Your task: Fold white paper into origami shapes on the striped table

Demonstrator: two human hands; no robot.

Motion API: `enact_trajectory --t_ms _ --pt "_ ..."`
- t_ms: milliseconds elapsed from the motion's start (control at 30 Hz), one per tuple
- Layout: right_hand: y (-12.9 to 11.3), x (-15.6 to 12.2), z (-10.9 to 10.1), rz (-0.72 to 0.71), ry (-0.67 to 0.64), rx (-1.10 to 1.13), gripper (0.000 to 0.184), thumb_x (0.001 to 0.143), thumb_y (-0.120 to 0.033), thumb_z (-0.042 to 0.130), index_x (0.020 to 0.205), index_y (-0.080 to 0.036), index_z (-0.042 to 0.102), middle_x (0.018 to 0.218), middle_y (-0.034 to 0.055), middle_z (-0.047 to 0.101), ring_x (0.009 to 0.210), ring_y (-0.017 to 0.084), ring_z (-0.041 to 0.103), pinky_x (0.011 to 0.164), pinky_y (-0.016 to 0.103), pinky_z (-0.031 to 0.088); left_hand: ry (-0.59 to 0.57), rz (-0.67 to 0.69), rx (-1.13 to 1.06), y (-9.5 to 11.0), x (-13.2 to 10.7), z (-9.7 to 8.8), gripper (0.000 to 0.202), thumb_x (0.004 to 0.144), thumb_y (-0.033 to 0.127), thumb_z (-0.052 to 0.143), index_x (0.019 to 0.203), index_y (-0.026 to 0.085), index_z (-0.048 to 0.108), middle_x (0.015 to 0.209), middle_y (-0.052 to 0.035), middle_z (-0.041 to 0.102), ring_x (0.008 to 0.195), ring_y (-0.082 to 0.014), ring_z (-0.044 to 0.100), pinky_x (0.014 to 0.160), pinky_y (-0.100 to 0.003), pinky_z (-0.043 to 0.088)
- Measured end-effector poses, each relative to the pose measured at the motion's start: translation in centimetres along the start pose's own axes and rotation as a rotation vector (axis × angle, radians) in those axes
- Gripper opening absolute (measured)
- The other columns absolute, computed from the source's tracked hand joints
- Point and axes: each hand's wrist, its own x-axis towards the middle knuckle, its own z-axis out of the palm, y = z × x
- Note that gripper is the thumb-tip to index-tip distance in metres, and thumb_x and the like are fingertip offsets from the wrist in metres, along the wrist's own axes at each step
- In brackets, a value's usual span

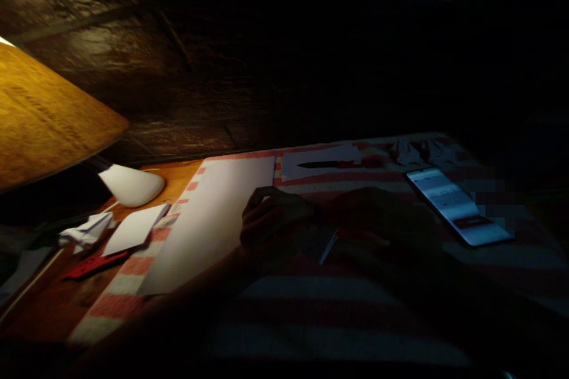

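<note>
Over the striped cloth, my left hand (275, 222) is curled, its knuckles faintly lit from the left. My right hand (377, 225) lies close beside it in deep shadow, fingers bent inward. Between the two hands a small folded piece of paper (329, 247) shows one pale edge; both hands appear closed on it, though the fingertips are mostly lost in the dark. A large white sheet of paper (213, 207) lies left of my left hand. Beyond the hands, a knife (320, 164) with a dark blade rests on a smaller paper sheet (291, 172).
A lit phone (457, 204) lies at the right, near folded paper shapes (406, 153). At the left stand a lamp with a yellow shade (53, 118) and a white base (133, 185), beside crumpled paper (89, 231), white slips (136, 228) and a red flat object (95, 265). A dark wall rises behind.
</note>
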Motion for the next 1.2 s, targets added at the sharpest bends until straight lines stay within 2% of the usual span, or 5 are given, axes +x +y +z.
enact_trajectory --t_ms 300,567,800,1000,1200 --pt "0.7 -0.1 0.6 0.096 0.049 0.095 0.013 0.089 -0.02 0.071 0.101 -0.024 0.072 0.091 0.0042 0.075 0.082 0.02 0.07 0.073 0.035 0.057 0.002 -0.379 -0.468 1.4 -0.6 2.1 0.007 0.09 0.022 0.067 0.086 0.018 0.071 0.084 -0.0051 0.074 0.073 -0.014 0.07 0.061 -0.025 0.055" --pt "0.8 0.0 0.7 0.133 0.053 0.134 0.012 0.088 -0.019 0.069 0.099 -0.021 0.07 0.085 0.0031 0.074 0.074 0.016 0.069 0.065 0.028 0.053 -0.073 -0.629 -0.489 2.3 -0.3 2.0 0.014 0.086 0.031 0.074 0.082 0.018 0.072 0.075 -0.0021 0.074 0.059 -0.011 0.062 0.054 -0.022 0.049" --pt "0.8 -0.1 0.7 0.19 0.034 0.154 0.007 0.089 -0.02 0.068 0.096 -0.02 0.07 0.085 0.003 0.074 0.075 0.016 0.07 0.066 0.027 0.053 -0.082 -0.71 -0.507 2.6 0.0 2.0 0.009 0.083 0.025 0.075 0.08 0.017 0.072 0.074 -0.0008 0.073 0.056 -0.0093 0.058 0.052 -0.021 0.046" --pt "1.7 -0.3 1.6 0.401 0.065 0.297 0.009 0.084 -0.023 0.074 0.081 -0.02 0.067 0.076 -0.0002 0.07 0.068 0.014 0.065 0.061 0.024 0.05 -0.07 -0.761 -0.523 2.5 -0.1 2.5 0.011 0.079 0.02 0.077 0.073 0.018 0.069 0.062 0.0031 0.065 0.054 -0.0096 0.055 0.048 -0.02 0.043" --pt "2.0 -0.4 2.2 0.628 0.055 0.394 0.018 0.085 -0.03 0.076 0.075 -0.018 0.065 0.073 -0.0007 0.064 0.064 0.012 0.056 0.056 0.024 0.044 -0.049 -0.971 -0.686 3.0 0.1 2.5 0.013 0.076 0.021 0.077 0.068 0.018 0.066 0.061 0.0032 0.063 0.051 -0.0085 0.048 0.042 -0.019 0.035"
